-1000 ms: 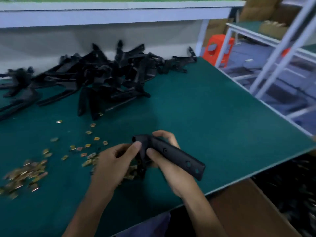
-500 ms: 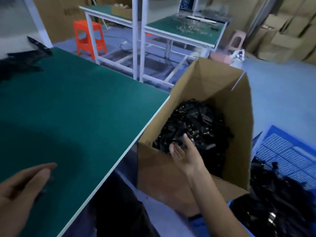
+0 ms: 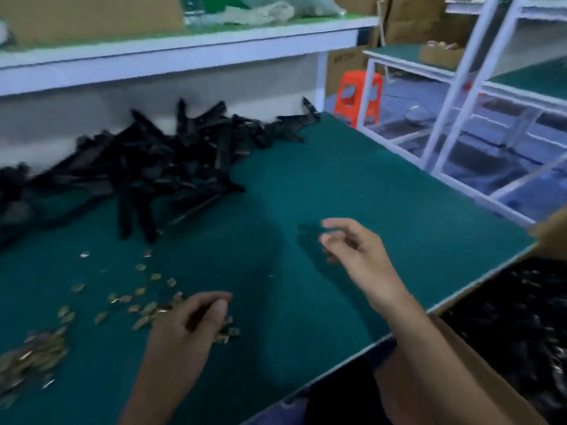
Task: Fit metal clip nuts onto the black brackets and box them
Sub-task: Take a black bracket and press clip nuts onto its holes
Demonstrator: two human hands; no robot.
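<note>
The left hand (image 3: 187,326) curled over the clip nuts (image 3: 147,308), likely light and slippery, best pinched edgewise; whether it held one was unclear. The right hand (image 3: 352,246) hung loose, empty. Stiff-looking black brackets (image 3: 147,167) lay beyond both.

The brackets (image 3: 147,167) lie heaped at the rear left of the tabletop (image 3: 337,191), below the shelf (image 3: 184,53). The clip nuts (image 3: 40,354) lie scattered at the front left. The box (image 3: 478,394) stands beside the right edge, with brackets in it. The stool (image 3: 359,96) stands beyond the rear right corner
</note>
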